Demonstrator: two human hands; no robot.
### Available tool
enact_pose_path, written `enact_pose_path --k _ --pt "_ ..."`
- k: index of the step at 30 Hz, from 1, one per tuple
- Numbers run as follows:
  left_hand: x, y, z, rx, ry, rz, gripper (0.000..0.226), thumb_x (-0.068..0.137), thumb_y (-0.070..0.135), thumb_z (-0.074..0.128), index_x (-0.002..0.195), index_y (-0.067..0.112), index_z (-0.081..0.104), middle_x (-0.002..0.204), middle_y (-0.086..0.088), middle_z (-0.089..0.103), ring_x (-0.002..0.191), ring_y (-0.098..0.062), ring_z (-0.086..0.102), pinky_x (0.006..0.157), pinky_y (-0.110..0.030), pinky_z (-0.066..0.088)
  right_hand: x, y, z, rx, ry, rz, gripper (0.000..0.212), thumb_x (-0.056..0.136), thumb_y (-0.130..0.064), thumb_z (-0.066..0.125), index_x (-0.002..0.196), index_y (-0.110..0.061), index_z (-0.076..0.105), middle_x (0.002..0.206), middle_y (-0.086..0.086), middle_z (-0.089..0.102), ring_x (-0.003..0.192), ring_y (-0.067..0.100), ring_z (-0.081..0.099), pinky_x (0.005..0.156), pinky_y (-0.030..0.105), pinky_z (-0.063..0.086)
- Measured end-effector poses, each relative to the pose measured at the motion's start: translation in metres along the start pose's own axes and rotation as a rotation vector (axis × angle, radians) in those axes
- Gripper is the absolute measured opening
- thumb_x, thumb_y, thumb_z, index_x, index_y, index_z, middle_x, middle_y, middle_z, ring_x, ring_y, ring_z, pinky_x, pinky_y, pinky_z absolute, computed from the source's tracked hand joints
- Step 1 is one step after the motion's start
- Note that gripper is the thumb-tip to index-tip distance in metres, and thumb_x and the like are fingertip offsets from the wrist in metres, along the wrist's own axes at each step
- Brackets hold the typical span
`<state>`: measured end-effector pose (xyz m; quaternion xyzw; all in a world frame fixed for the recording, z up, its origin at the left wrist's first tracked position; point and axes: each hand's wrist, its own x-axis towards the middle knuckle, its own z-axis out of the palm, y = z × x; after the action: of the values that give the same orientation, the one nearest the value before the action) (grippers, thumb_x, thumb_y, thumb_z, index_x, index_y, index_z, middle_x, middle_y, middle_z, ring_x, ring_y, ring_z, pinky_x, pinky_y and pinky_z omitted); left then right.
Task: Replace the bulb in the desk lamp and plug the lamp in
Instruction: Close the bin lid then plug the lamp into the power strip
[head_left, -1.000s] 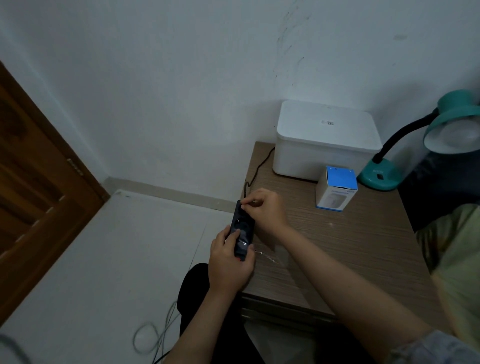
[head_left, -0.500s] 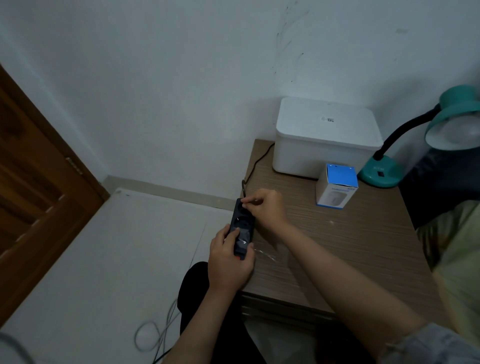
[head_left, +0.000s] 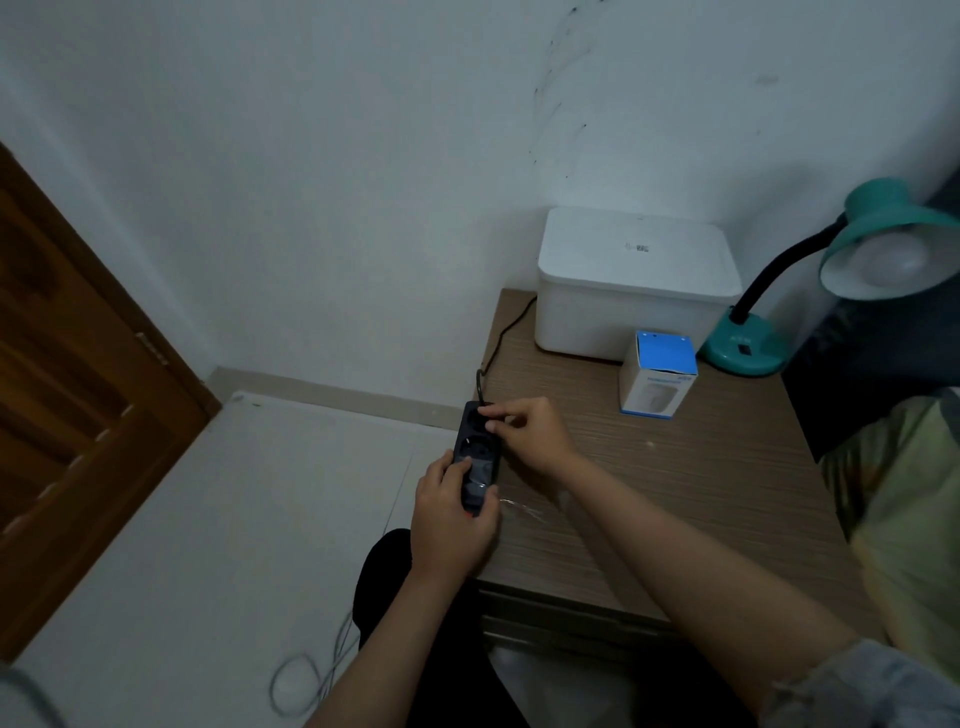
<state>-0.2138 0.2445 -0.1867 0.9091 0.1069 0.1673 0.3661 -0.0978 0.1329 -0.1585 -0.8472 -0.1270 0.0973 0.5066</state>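
Left hand (head_left: 451, 512) wraps the near end of the dark power strip (head_left: 475, 457), which sits at the surface's (head_left: 675, 483) left edge, thumb lying along its top. Right hand (head_left: 530, 434) is at the strip's far end, its grip pinched, thumb and forefinger pressed onto something small and dark at the far socket; too small to say whether it is the plug. A black cord (head_left: 506, 332) runs from there along the left edge toward the back. The teal desk lamp (head_left: 748, 348) stands at the far right corner, shade (head_left: 883, 244) tilted with a bulb visible inside, beside a white lidded box (head_left: 634, 280) and a small blue-topped carton (head_left: 657, 379).
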Motion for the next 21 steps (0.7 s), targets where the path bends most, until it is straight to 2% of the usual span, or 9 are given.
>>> enact_pose_path --k 1,3,6,8,11,14,16,18,21 --pt "0.001 0.001 -0.001 0.012 -0.016 -0.001 0.045 0.078 0.025 0.070 0.117 0.006 0.059 0.124 -0.011 0.055 0.114 -0.023 0.052 0.089 -0.021 0.034 -0.006 0.003 -0.002 0.053 0.007 0.018 0.025 0.085 -0.008 0.065 0.108 -0.017 0.072 0.107 0.002 0.072 0.096 0.012 0.065 0.092 0.037 0.054" --pt "0.003 0.006 -0.004 0.051 -0.064 -0.017 0.047 0.081 0.028 0.066 0.122 0.007 0.055 0.130 -0.011 0.051 0.118 -0.023 0.048 0.093 -0.023 0.033 -0.021 0.009 -0.010 0.125 0.069 0.041 0.026 0.087 -0.008 0.063 0.110 -0.019 0.070 0.112 -0.001 0.070 0.101 0.006 0.063 0.094 0.037 0.053" --pt "0.006 0.019 -0.002 0.234 -0.112 -0.041 0.052 0.081 0.033 0.062 0.126 0.009 0.050 0.135 -0.012 0.047 0.123 -0.028 0.043 0.103 -0.041 0.030 -0.047 0.020 -0.030 0.146 0.163 0.074 0.027 0.089 -0.009 0.061 0.113 -0.020 0.067 0.116 -0.005 0.067 0.100 -0.001 0.059 0.090 0.026 0.052" --pt "0.005 0.034 0.007 0.264 -0.129 -0.025 0.058 0.080 0.035 0.060 0.130 0.011 0.046 0.142 -0.013 0.040 0.128 -0.030 0.037 0.107 -0.046 0.026 -0.064 0.033 -0.048 0.139 0.198 0.107 0.026 0.089 -0.012 0.060 0.113 -0.022 0.066 0.112 -0.010 0.065 0.102 0.000 0.059 0.084 0.021 0.050" --pt "-0.003 0.066 0.033 0.107 -0.155 0.093 0.052 0.082 0.033 0.059 0.127 0.010 0.049 0.144 -0.013 0.037 0.130 -0.030 0.036 0.107 -0.039 0.027 -0.082 0.059 -0.080 0.127 0.292 0.173 0.023 0.088 -0.015 0.061 0.109 -0.024 0.066 0.106 -0.012 0.065 0.098 0.000 0.060 0.084 0.021 0.050" --pt "-0.007 0.104 0.065 -0.036 -0.235 0.188 0.047 0.084 0.029 0.060 0.127 0.013 0.050 0.141 -0.007 0.041 0.127 -0.021 0.038 0.101 -0.023 0.027 -0.090 0.087 -0.118 0.141 0.487 0.202 0.020 0.085 -0.012 0.067 0.104 -0.018 0.070 0.099 -0.003 0.071 0.086 0.000 0.062 0.077 0.014 0.050" --pt "-0.003 0.127 0.089 -0.087 -0.289 0.250 0.046 0.085 0.030 0.059 0.127 0.015 0.050 0.137 -0.005 0.045 0.124 -0.017 0.040 0.098 -0.019 0.027 -0.091 0.103 -0.145 0.134 0.594 0.226 0.019 0.084 -0.010 0.068 0.102 -0.014 0.070 0.096 0.002 0.072 0.080 0.000 0.062 0.071 0.009 0.049" --pt "0.004 0.147 0.116 -0.117 -0.362 0.299 0.043 0.087 0.032 0.056 0.127 0.016 0.050 0.135 -0.002 0.045 0.122 -0.013 0.041 0.098 -0.020 0.032 -0.088 0.119 -0.173 0.109 0.691 0.229 0.019 0.084 -0.009 0.067 0.102 -0.011 0.070 0.095 0.004 0.071 0.077 0.001 0.062 0.071 0.008 0.048" --pt "0.022 0.175 0.162 -0.120 -0.425 0.356 0.042 0.089 0.033 0.053 0.127 0.016 0.048 0.136 -0.002 0.044 0.124 -0.013 0.041 0.102 -0.030 0.038 -0.074 0.142 -0.212 0.061 0.782 0.233 0.020 0.084 -0.011 0.067 0.104 -0.009 0.070 0.096 0.004 0.070 0.084 0.010 0.064 0.079 0.020 0.049"
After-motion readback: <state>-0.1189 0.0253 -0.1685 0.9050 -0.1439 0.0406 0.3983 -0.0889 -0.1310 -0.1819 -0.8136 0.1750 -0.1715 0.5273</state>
